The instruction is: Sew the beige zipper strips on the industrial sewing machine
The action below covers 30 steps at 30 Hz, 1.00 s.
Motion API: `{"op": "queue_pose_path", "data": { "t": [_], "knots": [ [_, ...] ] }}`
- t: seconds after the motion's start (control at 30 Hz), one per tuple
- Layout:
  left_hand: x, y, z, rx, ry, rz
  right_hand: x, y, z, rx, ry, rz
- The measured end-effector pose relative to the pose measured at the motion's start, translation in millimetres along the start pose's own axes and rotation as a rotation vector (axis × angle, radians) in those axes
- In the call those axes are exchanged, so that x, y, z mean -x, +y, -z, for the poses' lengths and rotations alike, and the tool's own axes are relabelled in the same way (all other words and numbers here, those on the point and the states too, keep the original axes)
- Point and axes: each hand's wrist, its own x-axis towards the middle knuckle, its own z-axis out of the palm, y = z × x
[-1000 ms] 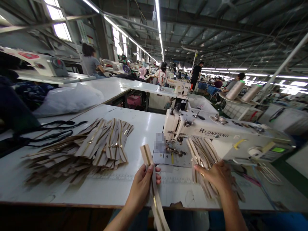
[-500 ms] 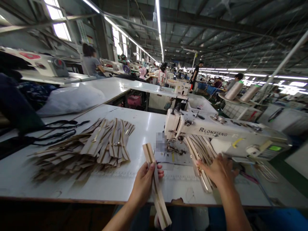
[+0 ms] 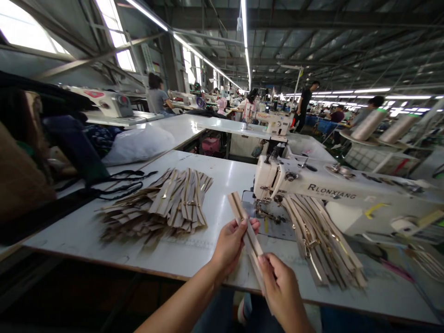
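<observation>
Left hand (image 3: 229, 245): fingers pinching the zipper strip (image 3: 252, 241)
Right hand (image 3: 282, 283): fingers gripping it lower down
Zipper strip: spanning both hands' fingers
Strip step: apparently straightening
Next strip move: likely calls for even tension

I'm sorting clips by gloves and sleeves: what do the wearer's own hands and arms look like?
The left hand and right hand are gloveless, with no ring, watch or bracelet in view. The left forearm is bare to the picture's edge, no sleeve showing. Little of the right arm shows, also bare.
</observation>
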Motion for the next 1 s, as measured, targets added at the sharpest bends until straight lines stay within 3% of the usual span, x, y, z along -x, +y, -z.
{"op": "queue_pose_path", "data": {
  "t": [0.13,0.27,0.4,0.5,0.57,0.67,0.73,0.87,1.0],
  "knots": [
    [-8,-3,0.4,-0.043,0.043,0.034,3,-2,-7,0.130,0.109,0.102],
    [-10,-6,0.1,-0.008,0.098,0.066,10,-2,-19,0.169,0.097,0.163],
    [-22,7,-1.3,-0.125,0.076,-0.123,-3,-3,-19,0.147,0.086,0.197],
    [-48,30,-1.6,-0.535,0.015,-0.301,-37,-6,-13,0.161,0.178,0.215],
    [-66,45,2.0,-1.019,0.044,-0.378,-63,-3,-10,0.224,0.201,0.141],
    [-82,56,13.3,-1.308,0.101,-0.443,-93,5,-9,0.339,0.204,0.074],
    [-85,56,20.2,-1.431,-0.026,-0.534,-102,11,-10,0.376,0.208,0.069],
    [-90,48,18.6,-1.659,-0.512,-0.661,-101,14,-5,0.474,0.217,0.068],
    [-103,43,7.5,-1.709,-0.701,-0.674,-99,19,8,0.644,0.184,0.171]
  ]
}}
